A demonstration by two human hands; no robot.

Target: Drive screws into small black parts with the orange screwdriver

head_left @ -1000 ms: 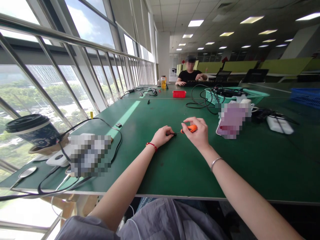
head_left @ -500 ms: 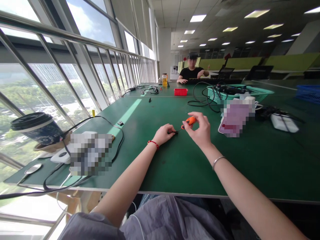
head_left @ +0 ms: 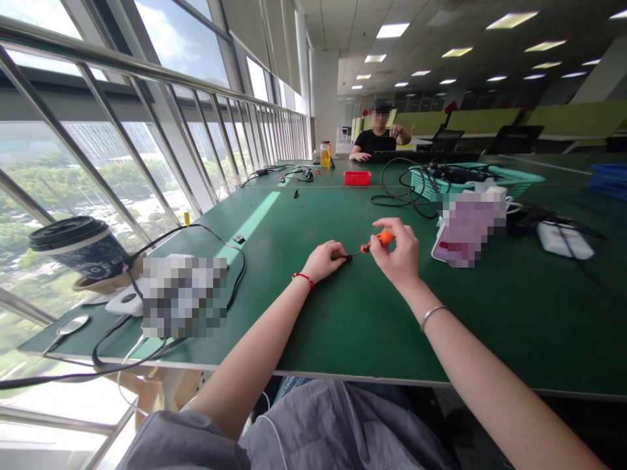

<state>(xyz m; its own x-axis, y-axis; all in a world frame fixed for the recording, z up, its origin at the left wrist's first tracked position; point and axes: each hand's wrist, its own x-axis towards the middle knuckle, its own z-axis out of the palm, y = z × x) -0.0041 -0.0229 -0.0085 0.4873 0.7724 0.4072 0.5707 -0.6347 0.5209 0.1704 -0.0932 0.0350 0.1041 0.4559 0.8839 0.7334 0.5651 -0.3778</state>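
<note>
My right hand (head_left: 399, 251) is closed around the orange handle of a screwdriver (head_left: 385, 239), its thumb and fingers pinching the grip. The thin shaft points down and left toward a small black part (head_left: 348, 257) on the green table (head_left: 313, 339). My left hand (head_left: 327, 260) pinches that part against the tabletop; the fingers cover most of it, so its kind does not show. Whether the tip touches the part is too small to tell.
Right of my hands lie a purple phone (head_left: 463, 228), a white adapter (head_left: 564, 240) and a green basket (head_left: 519, 186) with cables. A red tray (head_left: 357, 178) stands ahead. A cup (head_left: 81, 248) is at left. A person (head_left: 379, 140) sits at the far end.
The screwdriver has tilted flatter, its handle moving slightly right with my right hand. My left hand stays on the black part. The person opposite has raised a hand.
</note>
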